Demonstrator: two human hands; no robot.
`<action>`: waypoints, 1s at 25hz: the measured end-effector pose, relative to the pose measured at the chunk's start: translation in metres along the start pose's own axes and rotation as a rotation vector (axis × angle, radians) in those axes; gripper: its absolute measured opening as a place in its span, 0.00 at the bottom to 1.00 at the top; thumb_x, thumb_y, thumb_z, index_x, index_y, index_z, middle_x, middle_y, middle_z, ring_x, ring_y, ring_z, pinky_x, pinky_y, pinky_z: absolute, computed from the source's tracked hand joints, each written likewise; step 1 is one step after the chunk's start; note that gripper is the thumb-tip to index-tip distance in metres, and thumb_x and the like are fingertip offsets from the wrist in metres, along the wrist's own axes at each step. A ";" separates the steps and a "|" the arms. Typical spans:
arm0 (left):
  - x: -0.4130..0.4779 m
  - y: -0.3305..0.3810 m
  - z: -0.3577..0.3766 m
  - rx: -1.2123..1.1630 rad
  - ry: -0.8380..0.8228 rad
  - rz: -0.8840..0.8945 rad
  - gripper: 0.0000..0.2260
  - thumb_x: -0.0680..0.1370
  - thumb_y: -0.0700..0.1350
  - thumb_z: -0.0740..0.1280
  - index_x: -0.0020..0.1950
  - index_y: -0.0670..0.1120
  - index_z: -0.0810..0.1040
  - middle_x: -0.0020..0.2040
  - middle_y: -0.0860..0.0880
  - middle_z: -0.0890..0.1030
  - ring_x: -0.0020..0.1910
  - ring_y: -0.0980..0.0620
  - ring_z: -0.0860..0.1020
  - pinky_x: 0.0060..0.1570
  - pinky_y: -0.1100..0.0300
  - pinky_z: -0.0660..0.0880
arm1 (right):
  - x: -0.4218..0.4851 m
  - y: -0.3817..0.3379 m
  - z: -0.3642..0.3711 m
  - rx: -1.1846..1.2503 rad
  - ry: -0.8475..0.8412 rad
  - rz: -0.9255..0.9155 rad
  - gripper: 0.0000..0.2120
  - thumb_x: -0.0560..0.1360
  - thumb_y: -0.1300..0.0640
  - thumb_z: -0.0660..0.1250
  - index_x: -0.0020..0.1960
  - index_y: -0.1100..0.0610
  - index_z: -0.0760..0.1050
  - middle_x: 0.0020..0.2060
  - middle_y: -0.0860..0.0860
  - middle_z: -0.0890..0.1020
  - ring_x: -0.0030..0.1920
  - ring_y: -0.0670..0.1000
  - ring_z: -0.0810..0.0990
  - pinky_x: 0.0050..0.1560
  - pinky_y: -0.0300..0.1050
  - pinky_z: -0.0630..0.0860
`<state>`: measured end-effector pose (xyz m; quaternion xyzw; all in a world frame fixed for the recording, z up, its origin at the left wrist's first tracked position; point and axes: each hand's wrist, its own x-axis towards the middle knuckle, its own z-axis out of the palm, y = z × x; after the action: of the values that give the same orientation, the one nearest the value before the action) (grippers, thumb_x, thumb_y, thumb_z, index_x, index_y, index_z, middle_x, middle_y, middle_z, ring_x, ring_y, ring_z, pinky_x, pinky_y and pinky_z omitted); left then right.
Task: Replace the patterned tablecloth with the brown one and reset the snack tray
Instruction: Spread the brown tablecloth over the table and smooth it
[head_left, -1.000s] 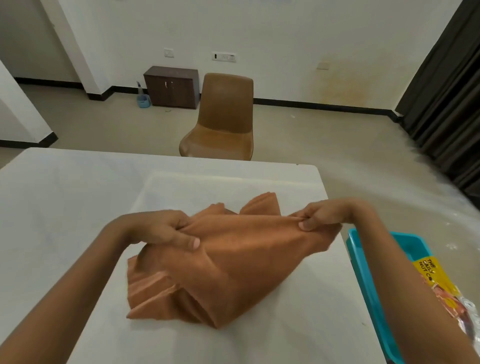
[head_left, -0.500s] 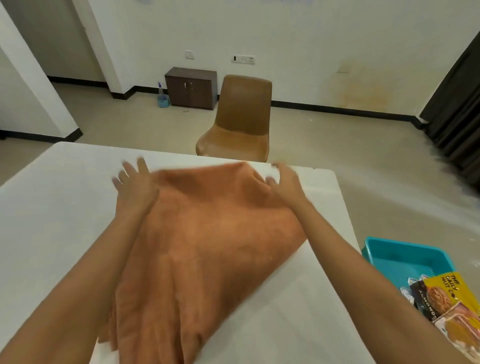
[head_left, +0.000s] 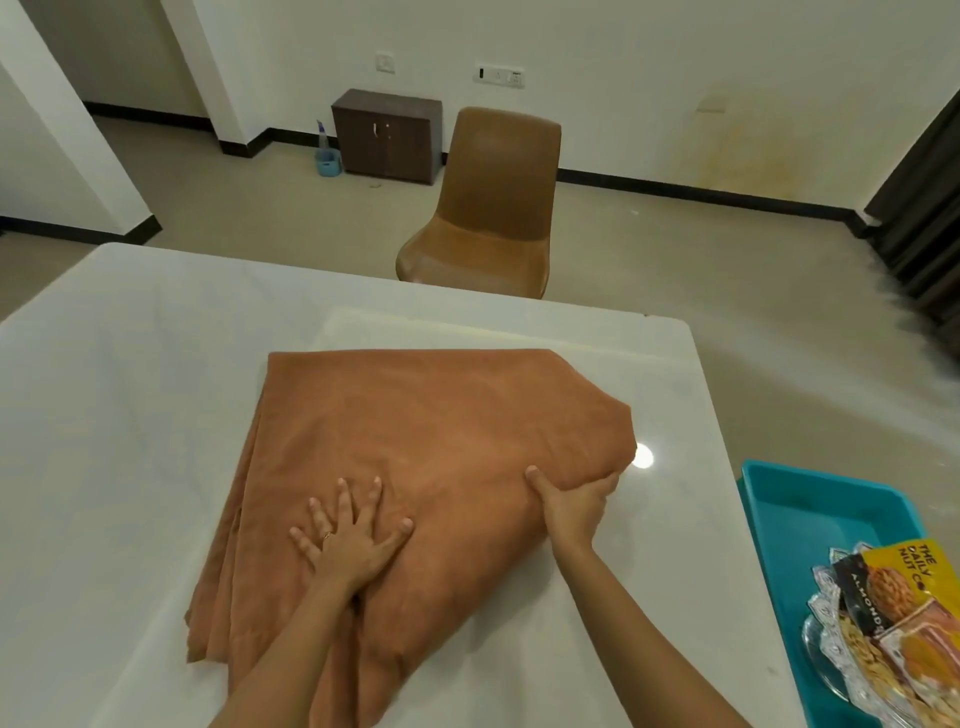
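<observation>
The brown tablecloth (head_left: 415, 452) lies partly unfolded, still in several layers, on the white table (head_left: 130, 415). My left hand (head_left: 348, 540) rests flat on it with fingers spread, pressing down near its middle. My right hand (head_left: 574, 501) grips the cloth's right edge, thumb on top and fingers under the fold. The teal snack tray (head_left: 810, 514) sits off the table's right side, holding a glass dish (head_left: 836, 660) and snack packets (head_left: 893, 587). No patterned cloth is in view.
A brown chair (head_left: 488, 208) stands beyond the table's far edge. A dark low cabinet (head_left: 387, 135) and a small blue container (head_left: 327, 163) sit by the back wall. Dark curtains (head_left: 924, 208) hang at the right.
The cloth went from a bunched bundle to being flung open toward the far edge. Both hands have since drawn back toward me; the left now lies flat on it, the right holds its right edge.
</observation>
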<state>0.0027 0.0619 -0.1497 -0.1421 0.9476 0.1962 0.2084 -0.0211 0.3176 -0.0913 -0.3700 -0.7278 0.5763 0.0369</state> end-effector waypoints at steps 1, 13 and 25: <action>0.004 -0.002 -0.001 0.009 0.004 -0.003 0.37 0.69 0.76 0.52 0.73 0.69 0.40 0.77 0.52 0.35 0.74 0.38 0.33 0.66 0.34 0.31 | 0.002 -0.009 0.002 -0.034 -0.012 -0.016 0.60 0.61 0.51 0.81 0.77 0.58 0.41 0.72 0.60 0.64 0.69 0.61 0.68 0.69 0.53 0.67; 0.001 -0.002 0.009 0.099 0.124 -0.074 0.35 0.79 0.60 0.51 0.70 0.58 0.25 0.75 0.50 0.30 0.74 0.35 0.36 0.62 0.32 0.29 | 0.003 -0.002 0.042 -0.352 -0.489 -0.122 0.39 0.74 0.42 0.67 0.75 0.59 0.56 0.72 0.56 0.66 0.70 0.55 0.67 0.67 0.47 0.65; 0.007 -0.002 0.017 0.122 0.056 -0.114 0.37 0.77 0.63 0.55 0.75 0.57 0.33 0.73 0.52 0.25 0.72 0.37 0.30 0.45 0.41 0.14 | -0.038 -0.052 0.113 0.243 -0.148 -0.034 0.61 0.53 0.19 0.61 0.75 0.52 0.51 0.71 0.54 0.68 0.67 0.55 0.70 0.66 0.53 0.70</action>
<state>0.0034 0.0659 -0.1682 -0.1882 0.9536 0.1218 0.2009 -0.0737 0.2005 -0.0693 -0.3068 -0.6595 0.6852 0.0376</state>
